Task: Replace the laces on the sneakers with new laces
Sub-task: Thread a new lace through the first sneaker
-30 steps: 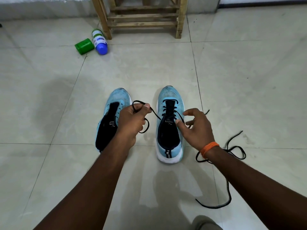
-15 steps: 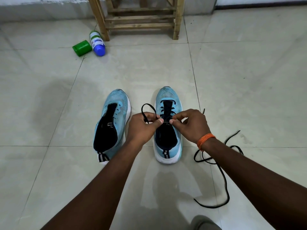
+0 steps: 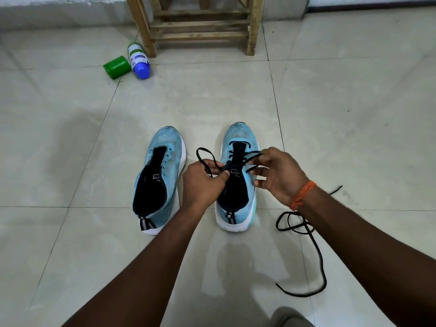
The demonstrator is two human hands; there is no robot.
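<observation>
two hands: close together over the tongue of the right sneaker (image 3: 238, 138).
left hand (image 3: 203, 182): thumb and forefinger pinch one end of the black lace (image 3: 204, 152), which loops out beside it.
right hand (image 3: 278, 178): fingertips pinch the other strand, the remaining fingers spread.
step: threading this shoe's upper eyelets, i judge; the lower rows are already crossed.
next move: feed a tip through the next eyelet and pull both sides even.
left sneaker (image 3: 167, 140): unlaced, just beside.
second lace (image 3: 317, 246): loose on the floor (image 3: 70, 161), right of the shoes.

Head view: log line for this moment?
left hand pinches black lace; right hand holds same lace; blue mesh sneaker beneath: partly laced; second sneaker: unlaced
</observation>
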